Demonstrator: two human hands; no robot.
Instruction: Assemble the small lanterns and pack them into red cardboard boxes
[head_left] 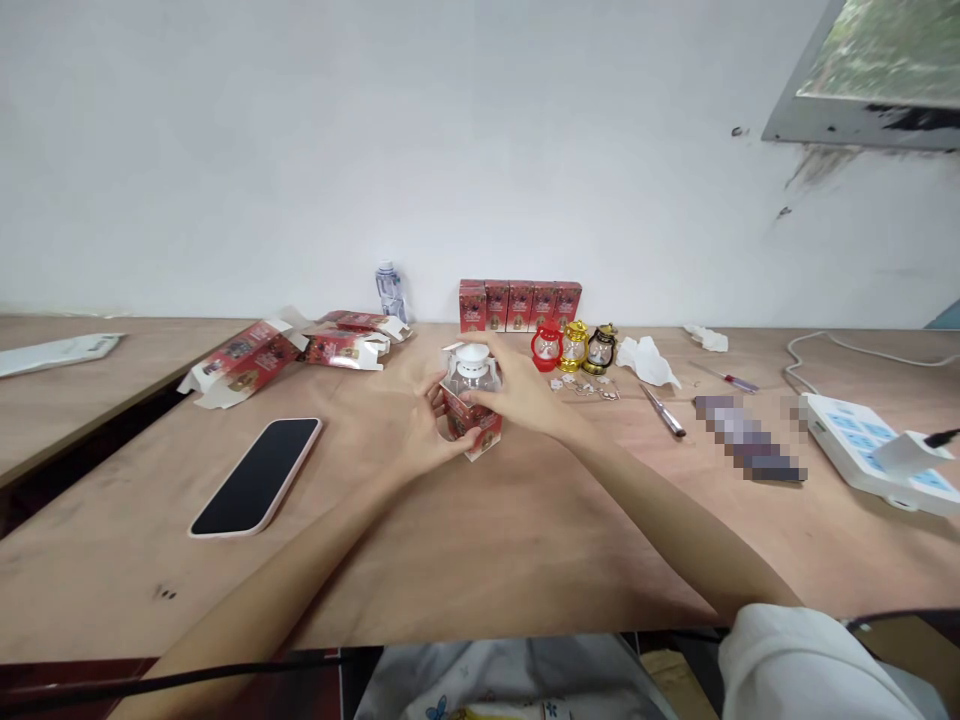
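My left hand (430,432) is wrapped round a small red printed box (486,440), which stands on the wooden table with its top open. A miniature lantern (472,360) with a white cap and clear sides sits partly in the box's open top. My right hand (523,388) grips the lantern, its thumb across the clear side. The lantern's lower part is hidden by the box and fingers. Just right of my hands stand three small lanterns: red (547,348), gold (574,348) and dark bronze (601,351).
Several red boxes (520,306) line the wall. Opened cartons (251,362), a bottle (389,292) and a phone (257,478) lie left. To the right are small loose pieces (589,388), crumpled tissue (646,362), a pen-like tool (663,411), a screwdriver (739,382) and a power strip (862,445).
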